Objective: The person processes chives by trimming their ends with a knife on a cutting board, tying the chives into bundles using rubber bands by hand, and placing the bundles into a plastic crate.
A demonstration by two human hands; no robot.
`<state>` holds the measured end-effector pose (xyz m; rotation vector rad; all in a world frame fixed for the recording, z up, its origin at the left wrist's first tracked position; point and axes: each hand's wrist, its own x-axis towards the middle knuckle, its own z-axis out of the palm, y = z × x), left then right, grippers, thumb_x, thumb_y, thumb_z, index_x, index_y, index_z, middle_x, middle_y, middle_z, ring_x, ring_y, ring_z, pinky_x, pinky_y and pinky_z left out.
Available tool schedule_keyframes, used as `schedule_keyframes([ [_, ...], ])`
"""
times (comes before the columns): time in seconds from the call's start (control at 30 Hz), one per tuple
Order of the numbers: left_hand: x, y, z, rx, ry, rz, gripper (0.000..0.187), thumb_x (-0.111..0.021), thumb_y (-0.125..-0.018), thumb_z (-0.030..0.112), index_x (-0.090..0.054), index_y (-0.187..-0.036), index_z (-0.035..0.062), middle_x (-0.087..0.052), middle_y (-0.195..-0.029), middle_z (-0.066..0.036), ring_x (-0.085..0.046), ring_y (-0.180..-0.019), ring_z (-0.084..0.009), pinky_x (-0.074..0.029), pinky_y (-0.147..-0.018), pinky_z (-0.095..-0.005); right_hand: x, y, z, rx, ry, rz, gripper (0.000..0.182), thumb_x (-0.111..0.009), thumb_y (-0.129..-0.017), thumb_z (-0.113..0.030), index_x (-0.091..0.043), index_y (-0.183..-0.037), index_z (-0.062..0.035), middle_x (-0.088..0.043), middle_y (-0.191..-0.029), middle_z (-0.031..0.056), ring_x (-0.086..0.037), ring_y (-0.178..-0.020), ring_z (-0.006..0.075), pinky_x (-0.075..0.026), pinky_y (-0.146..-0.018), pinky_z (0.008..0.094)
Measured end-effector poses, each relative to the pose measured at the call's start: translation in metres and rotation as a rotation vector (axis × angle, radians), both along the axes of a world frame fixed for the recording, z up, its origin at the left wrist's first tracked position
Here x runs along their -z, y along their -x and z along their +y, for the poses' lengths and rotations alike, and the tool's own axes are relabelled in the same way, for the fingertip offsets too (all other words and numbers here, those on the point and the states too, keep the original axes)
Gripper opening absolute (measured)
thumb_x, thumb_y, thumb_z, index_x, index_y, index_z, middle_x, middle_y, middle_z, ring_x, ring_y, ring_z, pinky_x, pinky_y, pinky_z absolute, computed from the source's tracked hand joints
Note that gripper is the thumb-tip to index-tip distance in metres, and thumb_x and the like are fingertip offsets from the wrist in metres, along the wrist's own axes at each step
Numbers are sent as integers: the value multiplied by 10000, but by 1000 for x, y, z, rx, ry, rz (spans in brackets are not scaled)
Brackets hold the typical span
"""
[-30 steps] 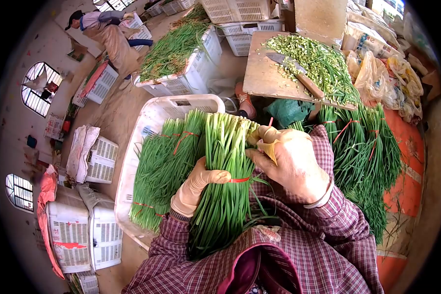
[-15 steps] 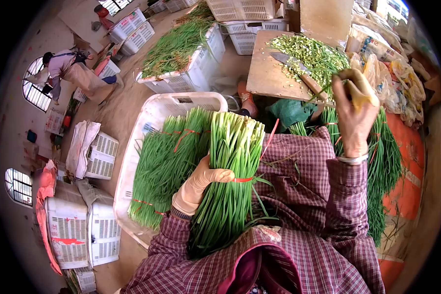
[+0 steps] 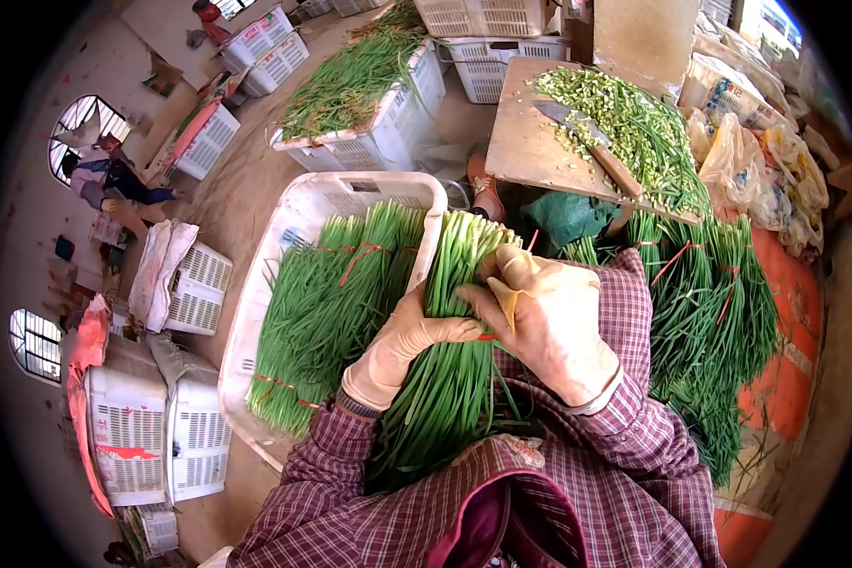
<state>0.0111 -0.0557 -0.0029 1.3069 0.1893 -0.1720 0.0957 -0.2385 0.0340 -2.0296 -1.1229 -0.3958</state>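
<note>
A bunch of garlic chives (image 3: 426, 407) lies across my lap, pale cut ends pointing away from me. My left hand (image 3: 402, 350), in a pale glove, is closed around its left side, with the thumb across the stems near a red tie. On the upper right of the same bunch, my gloved right hand (image 3: 554, 322) has its fingers bent and pressed against the stems. Its fingertips are partly hidden, and so is most of the red tie. Left of the bunch, a white plastic crate (image 3: 239, 369) holds more tied chives (image 3: 312, 303).
Ahead on the right, a wooden board (image 3: 516, 142) bears a knife (image 3: 615, 170) and chopped stem ends (image 3: 625, 104). More tied bunches (image 3: 710, 322) hang at my right. A heaped crate (image 3: 412, 109) stands ahead. Stacked crates (image 3: 128, 426) and a bending person (image 3: 114, 180) are at left.
My right hand has come down from beside the board onto the bunch in my left hand. At far left, the other person has changed position.
</note>
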Motion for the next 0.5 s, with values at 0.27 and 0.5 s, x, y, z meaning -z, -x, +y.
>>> schedule_keyframes([
  [0.27, -4, 4, -1, 39, 28, 69, 948, -918, -726, 307, -408, -1450, -30, -610, -1298, -77, -626, -1096, -134, -518, -952, -258, -1, -26, -2, 71, -288, 73, 147, -724, -809, -115, -650, -721, -24, -649, -760, 84, -667, -628, 286, -526, -571, 372],
  [0.5, -66, -24, 35, 10, -116, -13, 919, -870, -650, 199, -457, -1438, -26, -635, -1255, -93, -609, -1136, -167, -492, -991, -303, 11, -118, -85, 355, 73, 153, 331, -707, -895, -246, -634, -1148, -47, -708, -904, 140, -694, -823, 348, -547, -738, 412],
])
